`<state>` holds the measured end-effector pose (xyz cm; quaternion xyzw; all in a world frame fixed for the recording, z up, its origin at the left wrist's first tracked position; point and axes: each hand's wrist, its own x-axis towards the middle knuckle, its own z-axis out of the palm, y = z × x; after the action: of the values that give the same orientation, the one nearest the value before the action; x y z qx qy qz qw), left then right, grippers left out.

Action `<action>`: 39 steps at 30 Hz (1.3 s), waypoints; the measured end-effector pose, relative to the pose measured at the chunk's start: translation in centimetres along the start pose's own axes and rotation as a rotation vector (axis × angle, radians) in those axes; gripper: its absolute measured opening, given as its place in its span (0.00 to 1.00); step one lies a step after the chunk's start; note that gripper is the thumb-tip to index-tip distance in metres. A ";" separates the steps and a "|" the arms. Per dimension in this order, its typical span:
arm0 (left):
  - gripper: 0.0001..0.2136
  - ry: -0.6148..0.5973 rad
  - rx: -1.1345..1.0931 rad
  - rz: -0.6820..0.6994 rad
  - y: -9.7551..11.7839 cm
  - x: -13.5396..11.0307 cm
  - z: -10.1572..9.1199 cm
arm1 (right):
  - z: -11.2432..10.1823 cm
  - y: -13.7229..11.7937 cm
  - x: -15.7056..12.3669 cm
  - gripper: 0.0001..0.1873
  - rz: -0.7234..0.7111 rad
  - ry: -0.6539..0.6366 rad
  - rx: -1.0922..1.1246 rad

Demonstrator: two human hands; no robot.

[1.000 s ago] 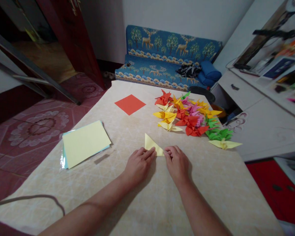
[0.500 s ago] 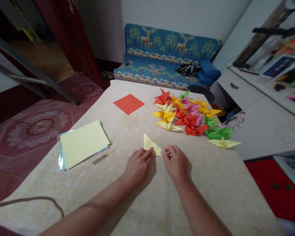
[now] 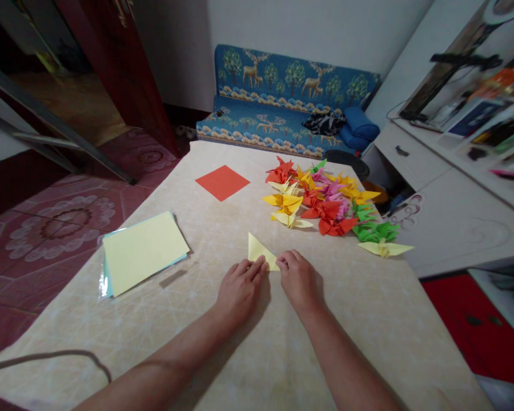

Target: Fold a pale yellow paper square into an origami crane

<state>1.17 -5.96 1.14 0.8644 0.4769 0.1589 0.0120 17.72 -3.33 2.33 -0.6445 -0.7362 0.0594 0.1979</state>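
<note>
A pale yellow paper folded into a triangle (image 3: pixel 258 251) lies flat on the beige table (image 3: pixel 240 354). My left hand (image 3: pixel 240 288) presses its near edge with the fingertips. My right hand (image 3: pixel 297 279) pinches the triangle's right corner, fingers curled on it. The two hands almost touch over the paper's lower edge, which they partly hide.
A pile of several folded paper cranes (image 3: pixel 329 202) in red, yellow, pink and green lies at the right. A red paper square (image 3: pixel 222 182) sits farther back. A stack of pale yellow sheets (image 3: pixel 143 251) lies at the left. A cable (image 3: pixel 47 357) crosses the near left corner. A white cabinet (image 3: pixel 454 211) stands right.
My right hand has slid a little left along the paper's edge, closer to my left hand. The view has shifted slightly; the paper stays flat on the table.
</note>
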 end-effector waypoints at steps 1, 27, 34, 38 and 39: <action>0.20 0.005 -0.003 -0.001 0.0 0.0 0.0 | 0.0 -0.1 0.3 0.06 0.024 0.006 -0.037; 0.17 0.101 -0.231 -0.039 -0.5 -4.9 -1.4 | 2.4 -1.4 1.5 0.05 -0.087 0.039 -0.024; 0.14 0.243 -0.433 -0.360 -2.4 -2.5 -2.0 | 2.3 -1.4 1.5 0.06 -0.066 0.041 0.011; 0.11 0.036 -0.254 -0.473 -2.6 0.8 -2.7 | 2.2 -1.4 1.4 0.05 -0.067 0.053 0.021; 0.11 -0.027 -0.229 -0.509 -2.6 1.6 -2.8 | 2.2 -1.4 1.4 0.05 -0.064 0.057 0.027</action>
<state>-1.00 -3.64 3.79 0.7118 0.6575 0.1920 0.1554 15.47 -1.81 1.11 -0.6193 -0.7497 0.0446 0.2292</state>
